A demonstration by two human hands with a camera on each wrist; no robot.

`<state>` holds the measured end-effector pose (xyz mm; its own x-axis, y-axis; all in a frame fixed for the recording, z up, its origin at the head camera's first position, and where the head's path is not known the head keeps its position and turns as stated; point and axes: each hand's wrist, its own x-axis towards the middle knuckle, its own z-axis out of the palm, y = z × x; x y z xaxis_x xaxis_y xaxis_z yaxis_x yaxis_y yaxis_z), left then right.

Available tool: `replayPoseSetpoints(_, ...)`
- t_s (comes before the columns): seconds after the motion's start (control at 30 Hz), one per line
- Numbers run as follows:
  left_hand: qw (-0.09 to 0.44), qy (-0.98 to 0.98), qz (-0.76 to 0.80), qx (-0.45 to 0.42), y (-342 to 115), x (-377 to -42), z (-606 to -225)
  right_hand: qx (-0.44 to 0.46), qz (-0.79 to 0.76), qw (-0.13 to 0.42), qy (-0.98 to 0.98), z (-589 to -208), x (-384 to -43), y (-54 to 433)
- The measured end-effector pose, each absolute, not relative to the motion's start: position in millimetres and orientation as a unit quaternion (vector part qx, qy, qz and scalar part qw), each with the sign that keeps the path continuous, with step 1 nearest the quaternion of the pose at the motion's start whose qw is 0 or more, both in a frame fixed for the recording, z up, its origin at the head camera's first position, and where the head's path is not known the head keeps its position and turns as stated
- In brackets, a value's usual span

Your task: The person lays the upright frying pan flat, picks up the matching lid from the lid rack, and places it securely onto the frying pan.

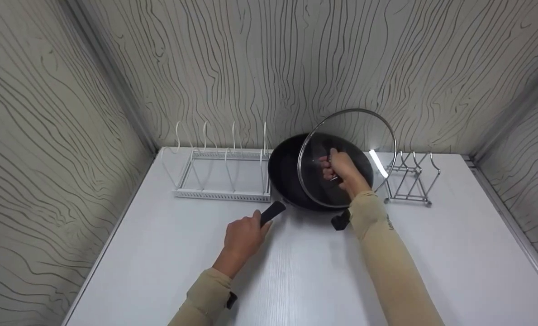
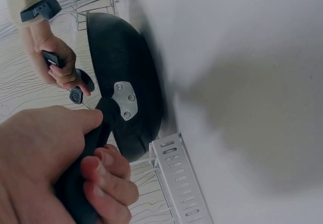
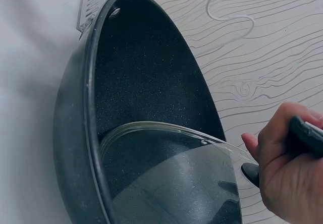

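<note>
A dark frying pan point(image 1: 287, 181) with a speckled inside stands at the back of the white table. My left hand point(image 1: 245, 234) grips its black handle point(image 2: 103, 128), the fingers curled round it. A round glass lid point(image 1: 357, 113) with a metal rim is tilted over the right part of the pan. My right hand point(image 1: 343, 167) holds the lid by its black knob point(image 3: 251, 173). In the right wrist view the lid's edge point(image 3: 151, 125) lies inside the pan's opening. Part of the right hand's grip is hidden in that view.
To the pan's left stands a white wire rack point(image 1: 223, 198) with upright loops, close to the pan's side. A smaller chrome rack point(image 1: 409, 198) stands to the right, partly behind the lid. The patterned wall point(image 1: 250, 68) rises right behind them.
</note>
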<state>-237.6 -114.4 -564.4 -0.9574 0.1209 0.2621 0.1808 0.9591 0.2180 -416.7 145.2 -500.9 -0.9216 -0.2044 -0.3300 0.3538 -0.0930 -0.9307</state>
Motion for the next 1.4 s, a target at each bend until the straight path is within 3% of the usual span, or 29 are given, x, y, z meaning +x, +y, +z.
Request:
replayPoseSetpoints(1.0, 0.091, -0.985, -0.132, -0.066, -113.7, -239.5, -561.8, 0.051, -0.751, 0.199, 0.628, -508.0, -416.4, 143.1)
replayPoseSetpoints(1.4, 0.123, -0.982, -0.124, -0.071, -113.3, -238.0, -564.4, 0.054, -0.726, 0.201, 0.655, -505.8, -415.3, 142.3)
